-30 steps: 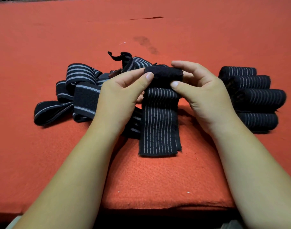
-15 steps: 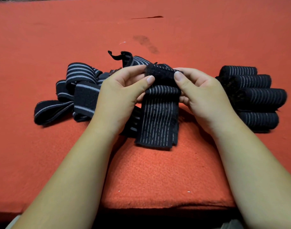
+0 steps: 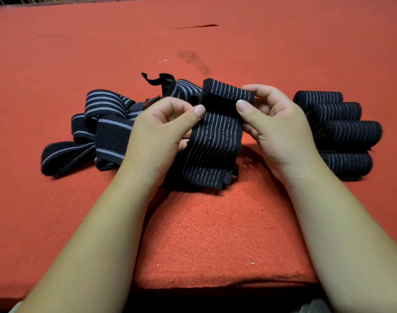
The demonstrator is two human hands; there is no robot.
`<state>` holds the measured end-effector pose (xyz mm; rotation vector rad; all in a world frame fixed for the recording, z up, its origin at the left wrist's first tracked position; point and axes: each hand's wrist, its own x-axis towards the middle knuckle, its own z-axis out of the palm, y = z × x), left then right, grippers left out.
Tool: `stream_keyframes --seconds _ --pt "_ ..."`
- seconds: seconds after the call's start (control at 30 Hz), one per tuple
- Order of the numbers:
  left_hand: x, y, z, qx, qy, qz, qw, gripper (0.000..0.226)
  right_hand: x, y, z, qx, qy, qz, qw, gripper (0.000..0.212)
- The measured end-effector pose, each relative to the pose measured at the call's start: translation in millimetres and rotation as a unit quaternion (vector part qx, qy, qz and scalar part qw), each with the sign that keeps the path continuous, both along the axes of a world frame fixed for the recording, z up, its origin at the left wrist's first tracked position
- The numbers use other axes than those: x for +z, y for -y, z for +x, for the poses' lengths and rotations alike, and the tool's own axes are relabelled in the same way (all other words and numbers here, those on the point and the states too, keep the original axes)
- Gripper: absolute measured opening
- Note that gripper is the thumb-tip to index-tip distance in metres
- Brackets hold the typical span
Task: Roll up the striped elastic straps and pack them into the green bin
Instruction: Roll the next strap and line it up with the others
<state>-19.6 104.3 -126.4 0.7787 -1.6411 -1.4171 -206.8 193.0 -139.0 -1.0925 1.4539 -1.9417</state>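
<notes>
Strap (image 3: pixel 215 145) at frame centre, held between both hands and lifted just off the red felt table (image 3: pixel 215 233). Its rolled end sits at the top with its axis left-right. The free tail hangs down toward the bottom of the frame. Left hand (image 3: pixel 161 132) pinches the left edge and right hand (image 3: pixel 274 127) pinches the right, thumbs in front; neither is nearer. Next turn looks like it winds down the tail. Loose straps (image 3: pixel 102 123) centre-left, finished rolls (image 3: pixel 342 132) centre-right. Green bin not in view. Versus half a second ago: tail shorter, roll fatter, stripes now showing on top.
</notes>
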Motion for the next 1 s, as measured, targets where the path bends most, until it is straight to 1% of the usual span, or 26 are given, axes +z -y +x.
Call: stream_keyframes --seconds 0.17,0.23,0.33,0.47,0.67,0.77,0.87,1.0 --pt "-0.8 0.6 1.4 0.012 0.019 -0.01 1.0 0.009 -0.5 0.2 -0.5 -0.011 0.005 -0.012 1.0 0.028" --pt "-0.8 1.3 1.1 0.011 0.018 -0.004 1.0 0.016 -0.2 0.4 -0.4 -0.012 0.012 -0.016 1.0 0.027" --pt "0.5 -1.8 0.3 -0.02 0.018 0.025 0.999 0.025 -0.2 0.5 -0.9 -0.008 0.027 -0.023 0.999 0.023" --pt "1.1 -6.0 1.5 -0.086 0.032 0.039 0.995 0.02 1.1 -0.2 -2.0 -0.01 0.049 -0.029 0.998 0.022" --pt "0.5 -4.0 4.8 -0.104 0.045 0.032 0.993 0.018 -1.2 0.2 -2.7 0.001 0.015 -0.013 1.0 0.029" --pt "0.0 -3.8 4.4 -0.099 0.046 0.024 0.994 0.016 -3.0 -0.6 -2.9 0.011 -0.006 -0.015 1.0 0.032" --pt "-0.5 -3.8 1.9 -0.064 0.053 0.005 0.997 0.019 -3.2 -0.7 -3.7 0.009 -0.027 -0.021 0.999 0.033" --pt "1.8 -8.2 -0.2 -0.03 0.013 0.016 0.999 0.028 -3.2 0.2 -3.5 0.008 -0.038 -0.029 0.999 0.035"
